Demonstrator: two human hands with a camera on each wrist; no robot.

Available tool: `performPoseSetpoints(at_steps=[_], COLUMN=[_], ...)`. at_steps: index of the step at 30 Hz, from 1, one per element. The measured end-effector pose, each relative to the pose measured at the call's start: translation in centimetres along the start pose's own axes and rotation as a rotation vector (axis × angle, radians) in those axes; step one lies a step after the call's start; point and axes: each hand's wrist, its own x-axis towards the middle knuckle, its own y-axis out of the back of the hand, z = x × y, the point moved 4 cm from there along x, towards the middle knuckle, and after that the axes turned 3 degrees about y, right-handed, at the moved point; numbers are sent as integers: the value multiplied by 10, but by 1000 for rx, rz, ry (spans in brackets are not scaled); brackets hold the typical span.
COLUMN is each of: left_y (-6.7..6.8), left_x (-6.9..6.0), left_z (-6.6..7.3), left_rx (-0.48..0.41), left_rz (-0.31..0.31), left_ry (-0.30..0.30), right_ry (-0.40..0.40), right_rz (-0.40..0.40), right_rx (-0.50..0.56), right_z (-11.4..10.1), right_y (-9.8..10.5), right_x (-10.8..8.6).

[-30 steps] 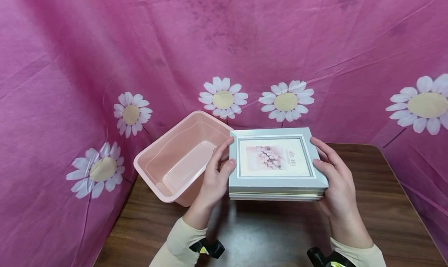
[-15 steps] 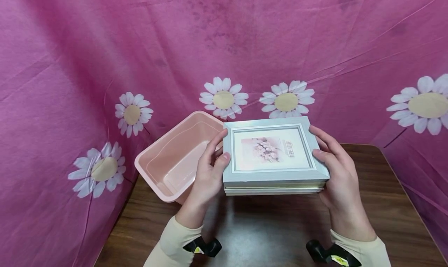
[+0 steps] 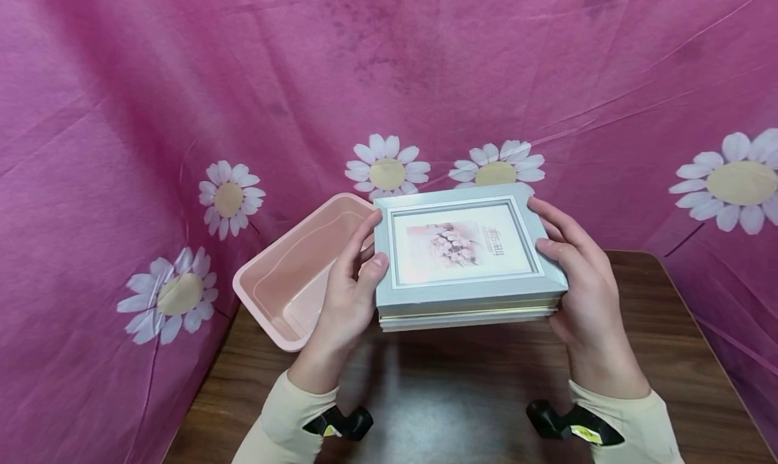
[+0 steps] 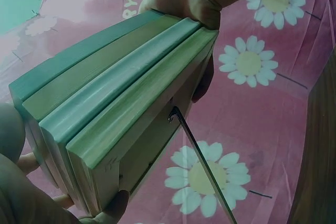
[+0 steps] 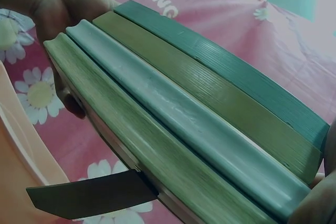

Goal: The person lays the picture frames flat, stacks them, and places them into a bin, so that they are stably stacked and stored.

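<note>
Several picture frames are stacked flat and held above the table between both hands. The top picture frame (image 3: 464, 296) is pale blue-grey with a pink flower print, tilted slightly so its left end faces me. My left hand (image 3: 345, 300) grips the stack's left end, thumb on the near side and fingers around the edge. At the opposite end my right hand (image 3: 588, 294) grips it likewise. The layered frame edges (image 4: 118, 80) show in the left wrist view. From the bottom frame's back a stand leg (image 5: 92, 195) sticks out. The undersides of both hands are partly hidden.
A pink plastic basin (image 3: 258, 281) stands on the wooden table (image 3: 237, 390), left of the stack and partly behind my left hand. Pink cloth (image 3: 389, 65) printed with daisies hangs around the back and sides.
Both hands have raised the stack of picture frames and shifted it a little left, with its right end now slightly higher. The basin has stayed in place.
</note>
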Motion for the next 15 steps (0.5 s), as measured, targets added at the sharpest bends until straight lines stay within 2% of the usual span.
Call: performPoseSetpoints(at_steps=[10, 15], left_y=[7, 17], left_x=[2, 2], left_z=[18, 25], left_rx=[-129, -11], left_rz=[-3, 20], left_ry=[-32, -38], right_ry=[0, -16], right_rz=[-14, -32], right_rx=[2, -31], right_z=[-11, -11], right_y=[-18, -30], right_x=[14, 21])
